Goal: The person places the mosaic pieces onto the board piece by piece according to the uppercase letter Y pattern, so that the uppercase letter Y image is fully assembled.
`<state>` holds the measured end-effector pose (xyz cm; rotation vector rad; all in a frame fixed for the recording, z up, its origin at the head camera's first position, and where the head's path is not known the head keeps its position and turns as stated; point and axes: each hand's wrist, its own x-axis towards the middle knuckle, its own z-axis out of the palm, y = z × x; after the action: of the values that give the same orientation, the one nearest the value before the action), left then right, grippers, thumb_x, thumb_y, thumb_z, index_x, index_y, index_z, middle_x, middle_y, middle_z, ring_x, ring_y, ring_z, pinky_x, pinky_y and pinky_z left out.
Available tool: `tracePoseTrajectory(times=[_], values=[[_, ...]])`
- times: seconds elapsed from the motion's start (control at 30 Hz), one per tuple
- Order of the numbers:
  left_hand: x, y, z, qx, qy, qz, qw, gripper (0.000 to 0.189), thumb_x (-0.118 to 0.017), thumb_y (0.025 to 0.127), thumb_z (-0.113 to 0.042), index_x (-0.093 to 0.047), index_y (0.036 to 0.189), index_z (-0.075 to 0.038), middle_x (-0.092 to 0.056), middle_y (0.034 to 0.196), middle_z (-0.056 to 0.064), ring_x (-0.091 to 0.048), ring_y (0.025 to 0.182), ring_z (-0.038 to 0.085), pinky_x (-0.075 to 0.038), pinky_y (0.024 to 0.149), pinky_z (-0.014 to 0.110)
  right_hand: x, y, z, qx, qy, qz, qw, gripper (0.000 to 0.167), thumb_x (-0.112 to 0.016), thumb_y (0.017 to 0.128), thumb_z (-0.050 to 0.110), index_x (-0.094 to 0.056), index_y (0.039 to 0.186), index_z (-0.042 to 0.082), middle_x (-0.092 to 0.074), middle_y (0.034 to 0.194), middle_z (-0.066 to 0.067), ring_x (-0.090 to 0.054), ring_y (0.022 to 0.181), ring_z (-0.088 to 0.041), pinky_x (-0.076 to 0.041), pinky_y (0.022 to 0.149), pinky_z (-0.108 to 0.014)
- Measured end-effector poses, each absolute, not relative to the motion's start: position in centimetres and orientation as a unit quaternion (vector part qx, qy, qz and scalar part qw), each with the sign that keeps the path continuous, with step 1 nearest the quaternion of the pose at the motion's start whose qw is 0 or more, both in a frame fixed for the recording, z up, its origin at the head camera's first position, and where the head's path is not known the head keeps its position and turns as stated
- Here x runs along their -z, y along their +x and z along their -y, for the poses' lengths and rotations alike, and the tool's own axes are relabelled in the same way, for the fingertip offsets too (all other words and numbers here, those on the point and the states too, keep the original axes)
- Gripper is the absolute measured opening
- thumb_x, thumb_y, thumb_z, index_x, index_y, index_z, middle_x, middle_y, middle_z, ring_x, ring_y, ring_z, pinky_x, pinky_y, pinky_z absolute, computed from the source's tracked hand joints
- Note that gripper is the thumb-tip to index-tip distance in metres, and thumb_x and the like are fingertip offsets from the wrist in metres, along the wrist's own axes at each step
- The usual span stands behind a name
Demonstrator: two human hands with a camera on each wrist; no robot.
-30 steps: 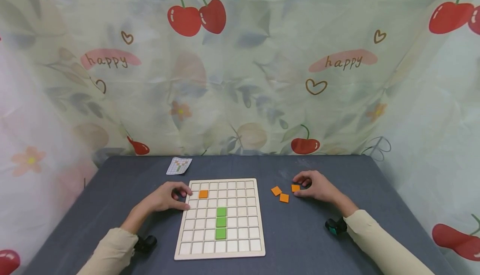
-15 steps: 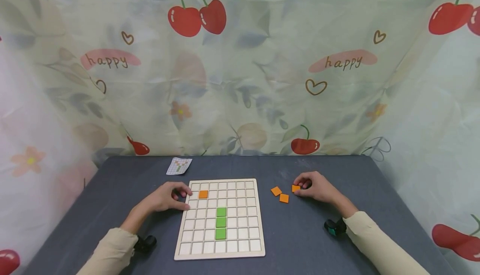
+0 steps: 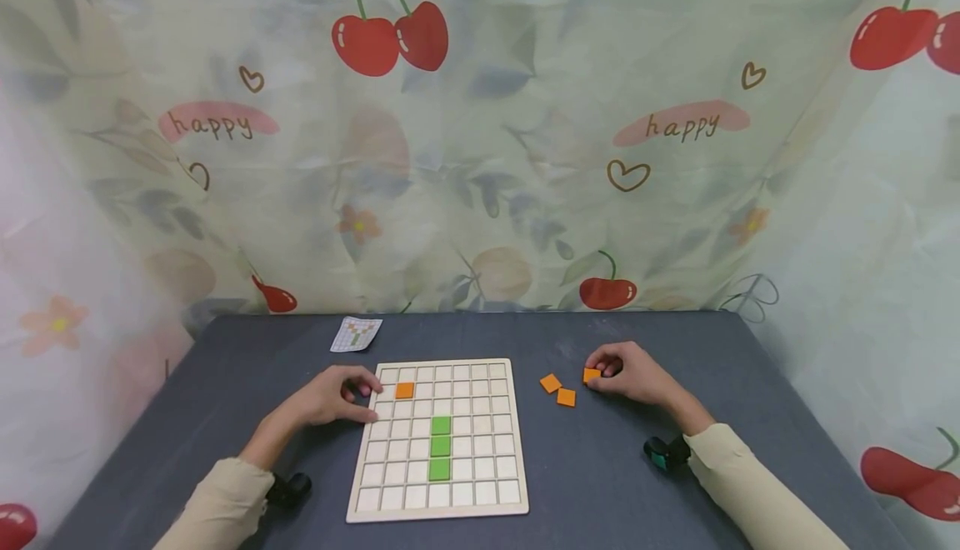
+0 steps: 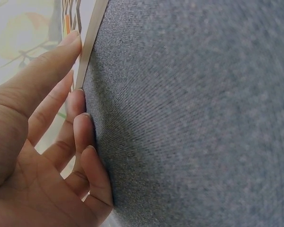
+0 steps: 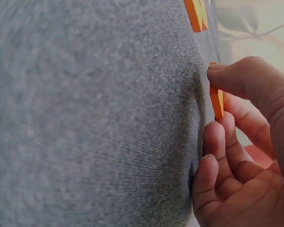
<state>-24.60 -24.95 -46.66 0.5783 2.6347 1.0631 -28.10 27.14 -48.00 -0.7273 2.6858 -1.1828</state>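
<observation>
A pale wooden grid board [image 3: 519, 483] lies on the dark cloth, with one orange tile [image 3: 405, 390] near its upper left and a column of green tiles [image 3: 440, 447] in its middle. My left hand [image 3: 330, 396] rests at the board's left edge; in the left wrist view the thumb [image 4: 68, 45] lies on the rim and fingertips touch the side. Over on the right, my right hand [image 3: 633, 373] pinches a square orange tile [image 3: 591, 376] between thumb and finger. In the right wrist view that tile [image 5: 217, 101] is held edge-on, close to the cloth.
Two loose orange tiles, one tilted tile [image 3: 551, 383] and one nearer tile [image 3: 566, 397], lie between the board and my right hand. A small printed pattern card [image 3: 357, 334] lies behind the board. A patterned curtain [image 3: 480, 158] hangs at the table's far edge.
The right thumb and finger have closed in on the orange tile at its edges. The left hand keeps its place at the board; the head view has shifted slightly.
</observation>
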Motion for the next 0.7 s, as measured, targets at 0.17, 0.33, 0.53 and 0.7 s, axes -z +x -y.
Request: tracePoseTrajectory(times=[0.17,0.33,0.53,0.7], values=[[46.6,-24.5,24.9,-0.362,0.200,-0.902,0.120,0.036,-0.090,0.080,-0.019,-0.072,0.109,-0.007,-0.060,0.096,0.003,-0.053,0.089,0.022,-0.044,0.076,0.034,47.8,-27.9,-27.1,0.393,-0.239,-0.886,0.053,0.019,-0.082,0.087,0.011,-0.072,0.103,0.007,-0.063,0.090,0.000,-0.059,0.079,-0.020,-0.049,0.071,-0.029],[46.7,-24.6,25.1,-0.364,0.206,-0.901,0.118,0.036,-0.090,0.080,-0.019,-0.072,0.109,-0.007,-0.059,0.095,0.003,-0.053,0.088,0.022,-0.045,0.075,0.033,47.6,-27.5,-26.8,0.415,-0.243,-0.875,0.049,0.024,-0.081,0.089,0.012,-0.073,0.109,0.003,-0.067,0.095,-0.003,-0.061,0.079,-0.020,-0.050,0.070,-0.029],[46.9,-24.8,25.3,-0.363,0.214,-0.900,0.113,0.036,-0.090,0.080,-0.019,-0.072,0.108,-0.008,-0.060,0.095,0.002,-0.054,0.087,0.022,-0.045,0.074,0.032,47.1,-27.2,-25.8,0.438,-0.272,-0.855,0.052,0.030,-0.079,0.091,0.012,-0.072,0.115,-0.002,-0.070,0.100,-0.006,-0.061,0.079,-0.020,-0.051,0.069,-0.029],[47.0,-24.9,25.3,-0.363,0.215,-0.899,0.114,0.035,-0.090,0.080,-0.019,-0.072,0.108,-0.008,-0.060,0.095,0.002,-0.054,0.087,0.022,-0.045,0.074,0.032,46.6,-27.0,-24.5,0.441,-0.299,-0.845,0.050,0.028,-0.080,0.090,0.012,-0.072,0.113,-0.003,-0.071,0.100,-0.008,-0.060,0.078,-0.022,-0.052,0.068,-0.030]])
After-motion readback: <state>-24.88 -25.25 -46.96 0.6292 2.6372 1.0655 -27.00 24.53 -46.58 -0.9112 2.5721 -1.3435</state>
